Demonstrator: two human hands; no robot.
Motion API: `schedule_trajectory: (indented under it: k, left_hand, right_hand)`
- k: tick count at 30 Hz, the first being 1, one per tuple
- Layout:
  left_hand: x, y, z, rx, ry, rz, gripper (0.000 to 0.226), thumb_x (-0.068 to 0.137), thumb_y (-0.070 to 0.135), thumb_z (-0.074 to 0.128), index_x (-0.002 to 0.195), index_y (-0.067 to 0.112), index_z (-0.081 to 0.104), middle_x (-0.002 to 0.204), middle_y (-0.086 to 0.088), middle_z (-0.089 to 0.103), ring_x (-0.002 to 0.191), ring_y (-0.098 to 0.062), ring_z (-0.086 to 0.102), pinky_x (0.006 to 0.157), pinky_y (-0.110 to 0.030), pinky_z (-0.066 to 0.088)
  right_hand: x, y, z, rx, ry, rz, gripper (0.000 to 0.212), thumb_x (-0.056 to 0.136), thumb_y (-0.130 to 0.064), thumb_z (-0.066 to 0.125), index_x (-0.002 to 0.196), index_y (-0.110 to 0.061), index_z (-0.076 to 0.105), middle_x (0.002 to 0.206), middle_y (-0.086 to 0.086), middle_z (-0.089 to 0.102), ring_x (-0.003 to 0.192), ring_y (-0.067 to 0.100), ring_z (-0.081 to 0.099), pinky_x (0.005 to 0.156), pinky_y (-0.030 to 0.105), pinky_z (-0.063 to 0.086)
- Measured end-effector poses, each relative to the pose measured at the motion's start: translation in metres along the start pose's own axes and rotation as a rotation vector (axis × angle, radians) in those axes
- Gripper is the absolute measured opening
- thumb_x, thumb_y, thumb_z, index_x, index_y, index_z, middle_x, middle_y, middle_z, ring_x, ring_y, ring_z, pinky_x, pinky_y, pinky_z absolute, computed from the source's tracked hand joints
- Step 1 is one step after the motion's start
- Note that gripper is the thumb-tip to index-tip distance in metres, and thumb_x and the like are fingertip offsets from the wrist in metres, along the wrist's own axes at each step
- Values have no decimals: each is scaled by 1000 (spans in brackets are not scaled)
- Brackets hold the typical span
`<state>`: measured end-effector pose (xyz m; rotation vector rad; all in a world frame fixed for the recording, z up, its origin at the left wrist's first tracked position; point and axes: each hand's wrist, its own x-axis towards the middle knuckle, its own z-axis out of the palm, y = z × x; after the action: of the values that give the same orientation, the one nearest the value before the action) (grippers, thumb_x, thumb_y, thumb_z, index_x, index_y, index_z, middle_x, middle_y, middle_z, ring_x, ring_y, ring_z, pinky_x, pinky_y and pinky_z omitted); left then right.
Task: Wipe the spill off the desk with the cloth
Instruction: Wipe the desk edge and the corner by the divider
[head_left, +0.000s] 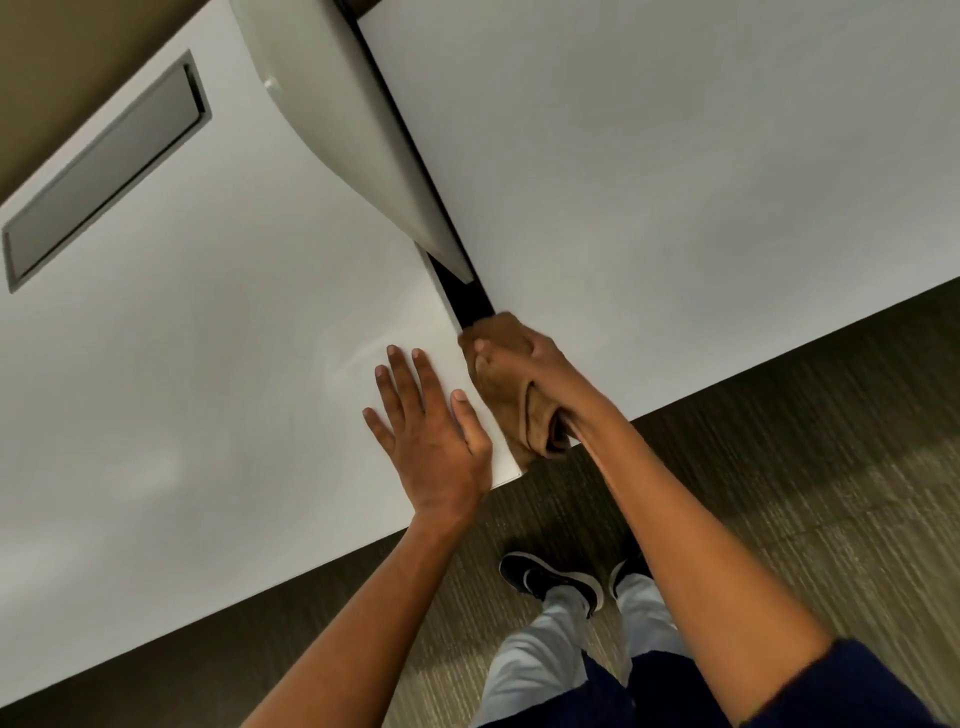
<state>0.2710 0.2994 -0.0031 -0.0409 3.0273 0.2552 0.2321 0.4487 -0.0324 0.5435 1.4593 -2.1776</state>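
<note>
A white desk (208, 395) fills the left of the view. My left hand (426, 431) lies flat on its near right corner, fingers spread, holding nothing. My right hand (524, 353) grips a bunched tan cloth (524, 421) at the gap between this desk and the neighbouring white desk (675, 182). The cloth hangs down along the left desk's side edge, partly covered by my fingers. Faint wet streaks (358, 358) show on the surface just beyond my left fingertips.
A grey recessed cable flap (104, 176) sits in the left desk at the far left. A pale curved divider panel (343, 124) rises along the dark gap between the desks. Below are striped carpet (779, 467) and my shoes (550, 582).
</note>
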Motion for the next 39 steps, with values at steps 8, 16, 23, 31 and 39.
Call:
schedule_trajectory:
  k: [8, 16, 23, 31, 39]
  left_hand:
    - [1, 1, -2, 5, 3, -10, 69, 97, 47, 9, 160, 20, 1, 168, 1, -10, 154, -18, -13, 124, -53, -3]
    - [0, 2, -2, -5, 5, -10, 67, 99, 48, 8, 160, 20, 2, 168, 1, -10, 154, -16, -13, 124, -53, -3]
    - [0, 1, -2, 4, 3, -7, 67, 99, 47, 11, 160, 21, -1, 168, 1, -10, 154, -17, -14, 124, -53, -4]
    - [0, 0, -1, 6, 7, -3, 68, 99, 47, 9, 160, 20, 0, 168, 1, -10, 154, -17, -13, 124, -52, -4]
    - [1, 0, -1, 8, 7, -6, 66, 100, 43, 14, 160, 20, 1, 168, 1, -9, 154, -19, -12, 124, -53, -4]
  right_hand:
    - [-44, 26, -12, -30, -51, 41, 39, 87, -40, 71, 122, -23, 63, 110, -6, 70, 97, 1, 68, 76, 12, 52]
    - [13, -14, 16, -14, 127, -41, 63, 89, -41, 70, 141, -13, 49, 134, 9, 59, 122, 24, 57, 107, 42, 47]
    - [72, -57, 22, -1, 101, -27, 62, 91, -35, 69, 141, -5, 48, 133, 15, 60, 118, 28, 60, 106, 38, 48]
    - [23, -18, -3, 47, -61, 38, 58, 86, -37, 75, 134, -10, 56, 118, 9, 69, 103, 20, 69, 90, 29, 56]
    - [-48, 40, -32, -107, -194, 129, 58, 74, -56, 78, 122, -26, 62, 106, -5, 73, 94, 10, 72, 79, 22, 56]
